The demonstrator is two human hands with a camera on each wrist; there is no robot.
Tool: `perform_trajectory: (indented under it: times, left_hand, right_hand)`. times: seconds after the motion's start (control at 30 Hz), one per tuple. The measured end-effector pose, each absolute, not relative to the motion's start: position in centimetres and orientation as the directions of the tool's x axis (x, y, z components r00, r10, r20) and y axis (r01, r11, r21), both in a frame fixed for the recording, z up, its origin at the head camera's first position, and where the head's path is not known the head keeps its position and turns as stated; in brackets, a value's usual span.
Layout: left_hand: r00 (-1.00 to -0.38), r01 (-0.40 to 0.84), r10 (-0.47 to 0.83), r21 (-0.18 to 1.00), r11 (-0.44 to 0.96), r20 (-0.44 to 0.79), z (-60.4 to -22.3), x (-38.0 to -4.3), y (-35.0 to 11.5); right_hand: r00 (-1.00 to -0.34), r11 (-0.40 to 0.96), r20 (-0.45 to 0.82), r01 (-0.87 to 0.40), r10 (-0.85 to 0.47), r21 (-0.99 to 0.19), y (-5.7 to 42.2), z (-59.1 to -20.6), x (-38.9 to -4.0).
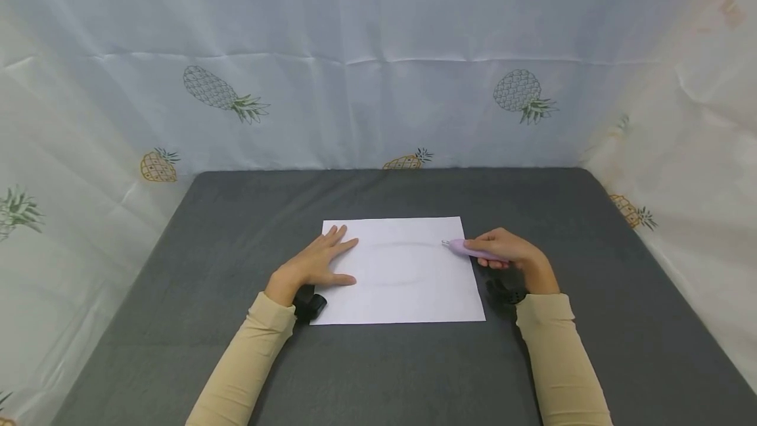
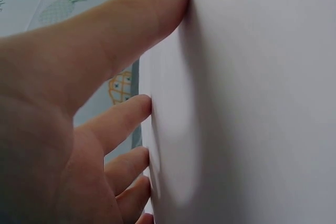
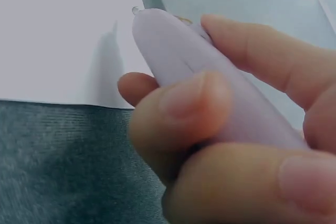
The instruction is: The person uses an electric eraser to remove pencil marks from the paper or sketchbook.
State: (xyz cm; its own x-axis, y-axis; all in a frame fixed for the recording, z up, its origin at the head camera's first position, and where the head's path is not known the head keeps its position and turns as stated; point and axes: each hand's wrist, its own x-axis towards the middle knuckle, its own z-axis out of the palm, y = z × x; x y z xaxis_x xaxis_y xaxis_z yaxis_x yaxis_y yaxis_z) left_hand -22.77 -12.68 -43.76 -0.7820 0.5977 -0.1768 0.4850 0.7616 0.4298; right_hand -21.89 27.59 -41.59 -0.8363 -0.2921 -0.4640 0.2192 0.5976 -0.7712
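A white sheet of paper (image 1: pixel 408 281) lies flat on the grey table (image 1: pixel 177 321), with a faint oval mark near its middle. My left hand (image 1: pixel 322 261) rests flat on the sheet's left edge, fingers straight and spread; the left wrist view shows the fingertips (image 2: pixel 168 3) pressing the paper (image 2: pixel 252 98). My right hand (image 1: pixel 508 252) grips a lilac pen-shaped tool (image 1: pixel 470 250) at the sheet's right edge, its small metal tip pointing left over the paper. In the right wrist view, the fingers (image 3: pixel 184 108) wrap round the lilac tool (image 3: pixel 184 61) above the paper (image 3: pixel 63 35).
White cloth with pineapple prints (image 1: pixel 378 58) walls in the table at the back and both sides. Black wrist-camera mounts (image 1: pixel 310 304) sit under both wrists. Bare grey table surface lies all round the sheet.
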Motion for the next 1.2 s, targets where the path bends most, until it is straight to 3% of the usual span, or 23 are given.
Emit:
perform_trajectory:
  times: [0.23, 1.2]
  left_hand:
    - [-0.78, 0.488, 0.601, 0.432, 0.758, -0.173, -43.7, -22.7, -12.8]
    - [-0.783, 0.476, 0.591, 0.428, 0.769, -0.192, -43.9, -22.8, -12.6]
  right_hand:
    - [-0.846, 0.632, -0.438, 0.165, -0.303, -0.757, 27.7, -42.2, -21.8]
    - [-0.84, 0.697, -0.491, 0.208, -0.232, -0.686, 27.2, -41.0, -21.7]
